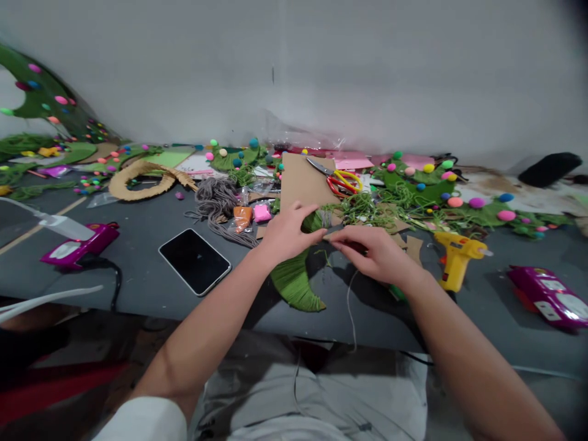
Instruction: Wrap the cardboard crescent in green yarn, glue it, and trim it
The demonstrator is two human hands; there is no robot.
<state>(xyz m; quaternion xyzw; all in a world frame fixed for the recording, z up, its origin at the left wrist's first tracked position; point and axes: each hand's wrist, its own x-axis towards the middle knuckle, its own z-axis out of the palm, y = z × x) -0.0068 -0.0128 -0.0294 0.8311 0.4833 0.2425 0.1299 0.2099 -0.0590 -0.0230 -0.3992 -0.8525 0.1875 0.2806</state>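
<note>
A crescent (298, 283) wrapped in green yarn lies near the table's front edge, its lower tip pointing right. My left hand (290, 234) grips its upper part, thumb and fingers around it. A band of grey yarn (325, 218) circles the crescent near its upper end. My right hand (374, 252) is closed in a pinch close to my left thumb, on what looks like the yarn's end. A pale strand (351, 306) hangs below it over the table edge. The upper tip is partly hidden by my fingers.
Scissors (337, 177) lie on a cardboard sheet (296, 177) behind my hands. A yellow glue gun (457, 257) and purple power strip (551, 297) are to the right. A phone (195, 261), grey yarn bundle (218, 202) and another purple power strip (82, 245) are left.
</note>
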